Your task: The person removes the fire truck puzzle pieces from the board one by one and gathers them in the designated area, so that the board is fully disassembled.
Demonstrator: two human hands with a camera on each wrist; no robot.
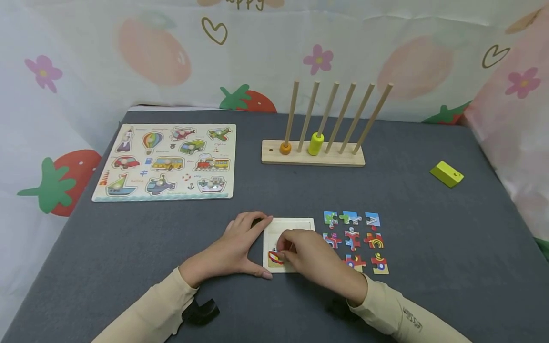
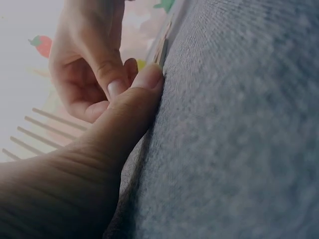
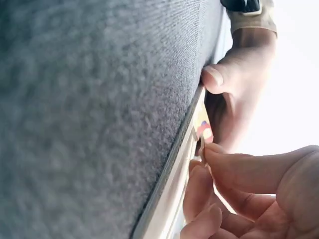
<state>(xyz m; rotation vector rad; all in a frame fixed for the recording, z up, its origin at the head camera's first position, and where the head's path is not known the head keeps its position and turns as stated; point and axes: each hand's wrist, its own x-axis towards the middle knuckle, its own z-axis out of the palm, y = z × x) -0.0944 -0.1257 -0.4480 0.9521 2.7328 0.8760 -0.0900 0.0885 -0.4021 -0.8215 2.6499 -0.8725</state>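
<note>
A small white puzzle tray (image 1: 288,222) lies flat on the dark cloth. My left hand (image 1: 233,247) is spread along its left side, fingertips at the top left corner and thumb by the bottom left one. Over the tray, my right hand (image 1: 315,257) pinches a jigsaw piece (image 3: 202,149) between thumb and forefinger; the fingers hide most of it. Red and yellow printing (image 1: 275,257) shows in the tray's lower left corner, right beside those fingertips. Several loose jigsaw pieces (image 1: 352,238) lie in rows right of the tray, some partly covered by my right hand.
A vehicle picture board (image 1: 143,193) lies at the back left. Behind the tray stands a wooden peg rack (image 1: 274,157) with tall rods, an orange bead and yellow-green beads. A yellow block (image 1: 447,174) sits far right. A printed cloth hangs behind the table.
</note>
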